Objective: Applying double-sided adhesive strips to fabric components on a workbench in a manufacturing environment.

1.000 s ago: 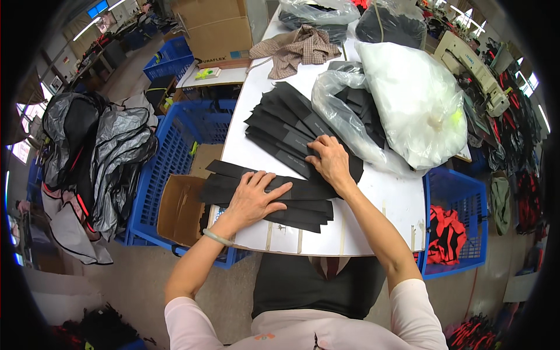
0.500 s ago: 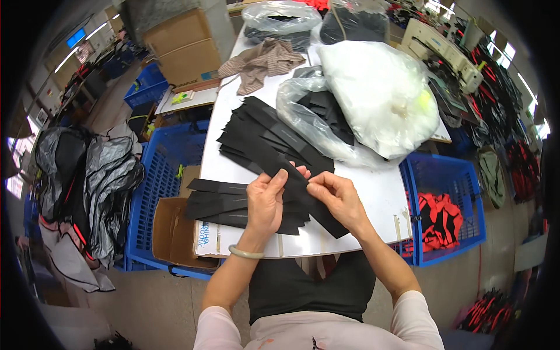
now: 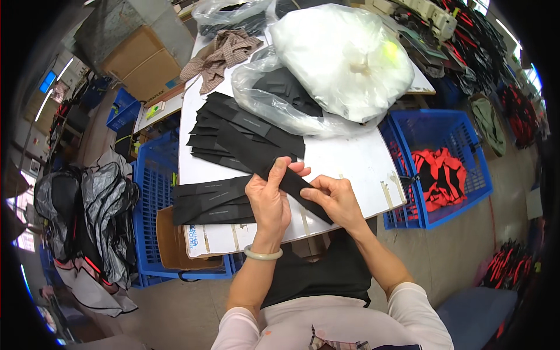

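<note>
A long black fabric strip (image 3: pixel 252 153) slants across in front of me, held in both hands above the white table (image 3: pixel 344 160). My left hand (image 3: pixel 272 195) is closed round its middle, thumb on top. Farther along toward its near right end, my right hand (image 3: pixel 333 201) pinches the edge between thumb and fingers. Beyond the held strip lies a fanned pile of black strips (image 3: pixel 213 119). A second, smaller pile of black strips (image 3: pixel 210 203) rests at the table's near left, beside my left hand. Small pale print marks several strips.
A clear plastic bag (image 3: pixel 245 87) of black pieces and a stuffed white bag (image 3: pixel 344 64) stand at the back. A checked brown cloth (image 3: pixel 224 55) lies left of them. Blue crates flank the table; the right crate (image 3: pixel 431 216) holds red-and-black pieces. A cardboard box (image 3: pixel 175 248) sits at left.
My view has turned, so the table and bags sit farther left and higher. Both hands still grip the strip; the right fingers now lie flatter along its edge.
</note>
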{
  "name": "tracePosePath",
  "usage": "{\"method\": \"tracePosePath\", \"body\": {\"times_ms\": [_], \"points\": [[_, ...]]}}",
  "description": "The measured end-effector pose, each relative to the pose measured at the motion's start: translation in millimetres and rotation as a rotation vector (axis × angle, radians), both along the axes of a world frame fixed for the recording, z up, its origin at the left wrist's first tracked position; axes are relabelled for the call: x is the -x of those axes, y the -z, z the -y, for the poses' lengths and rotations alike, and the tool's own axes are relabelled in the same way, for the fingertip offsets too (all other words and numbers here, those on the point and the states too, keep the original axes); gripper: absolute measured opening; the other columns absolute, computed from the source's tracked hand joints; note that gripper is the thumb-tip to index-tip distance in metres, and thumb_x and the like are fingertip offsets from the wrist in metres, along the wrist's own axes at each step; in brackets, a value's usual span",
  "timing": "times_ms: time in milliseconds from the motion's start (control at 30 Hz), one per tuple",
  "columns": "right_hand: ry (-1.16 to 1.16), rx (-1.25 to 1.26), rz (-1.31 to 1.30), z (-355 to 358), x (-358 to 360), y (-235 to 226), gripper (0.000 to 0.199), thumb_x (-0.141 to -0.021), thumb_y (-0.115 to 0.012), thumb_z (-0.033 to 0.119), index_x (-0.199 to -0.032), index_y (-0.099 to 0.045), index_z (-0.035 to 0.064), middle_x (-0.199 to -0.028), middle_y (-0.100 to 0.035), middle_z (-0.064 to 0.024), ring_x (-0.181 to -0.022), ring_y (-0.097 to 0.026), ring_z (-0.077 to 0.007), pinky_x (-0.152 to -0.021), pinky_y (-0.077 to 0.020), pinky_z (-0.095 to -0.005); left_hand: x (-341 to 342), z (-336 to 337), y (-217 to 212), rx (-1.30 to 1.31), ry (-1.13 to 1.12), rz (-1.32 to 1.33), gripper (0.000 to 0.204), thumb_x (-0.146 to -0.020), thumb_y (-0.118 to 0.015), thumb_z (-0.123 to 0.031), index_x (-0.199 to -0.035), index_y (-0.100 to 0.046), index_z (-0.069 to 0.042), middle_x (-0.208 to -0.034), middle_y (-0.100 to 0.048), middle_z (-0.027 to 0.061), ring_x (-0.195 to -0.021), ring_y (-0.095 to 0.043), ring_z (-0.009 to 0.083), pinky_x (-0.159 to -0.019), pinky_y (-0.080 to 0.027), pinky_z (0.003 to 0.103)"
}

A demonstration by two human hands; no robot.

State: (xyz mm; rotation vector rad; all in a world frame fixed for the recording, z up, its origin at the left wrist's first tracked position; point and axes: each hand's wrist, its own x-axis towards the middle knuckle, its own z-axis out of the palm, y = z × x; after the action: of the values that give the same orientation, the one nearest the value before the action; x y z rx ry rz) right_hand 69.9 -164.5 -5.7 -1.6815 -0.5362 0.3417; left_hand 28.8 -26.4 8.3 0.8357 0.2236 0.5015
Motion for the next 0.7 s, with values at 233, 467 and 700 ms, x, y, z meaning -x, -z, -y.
{"method": "tracePosePath", "body": {"times_ms": [233, 467, 700], "points": [[0.209, -0.009, 0.536, 1, 3, 18, 0.029, -0.076, -0.077, 0.007, -0.099, -0.060, 0.0003, -0.070, -0.061, -0.0081, -0.061, -0.062, -0.0203, -0.055, -0.0476, -0.0319, -12, 6, 2, 0.204, 0.067, -0.004, 0.034, -0.102, -0.047, -0.034, -0.096, -0.050, -0.001, -0.070, -0.043, 0.0032, -0.062, -0.044, 0.0158, -0.069, -0.051, 0.036], [0.301, 0.012, 0.658, 13, 2, 6, 0.036, -0.069, -0.084, 0.012, -0.095, -0.065, -0.0022, -0.084, -0.068, -0.0133, -0.071, -0.068, -0.0278, -0.063, -0.0537, -0.0336, -18, 15, -7, 0.436, 0.151, 0.100, 0.036, -0.098, -0.057, -0.032, -0.112, -0.052, 0.000, -0.091, -0.058, 0.0095, -0.086, -0.059, 0.0249, -0.095, -0.047, 0.045], [0.204, -0.025, 0.648, 6, 12, 17, 0.028, -0.073, -0.080, 0.010, -0.095, -0.070, -0.0032, -0.080, -0.069, -0.0137, -0.067, -0.068, -0.0237, -0.059, -0.0527, -0.0306, -22, 27, 4, 0.041, 0.026, -0.189, 0.050, -0.087, -0.068, -0.047, -0.060, -0.048, -0.010, -0.048, -0.045, 0.0035, -0.046, -0.058, 0.0233, -0.082, -0.055, 0.051]]}}
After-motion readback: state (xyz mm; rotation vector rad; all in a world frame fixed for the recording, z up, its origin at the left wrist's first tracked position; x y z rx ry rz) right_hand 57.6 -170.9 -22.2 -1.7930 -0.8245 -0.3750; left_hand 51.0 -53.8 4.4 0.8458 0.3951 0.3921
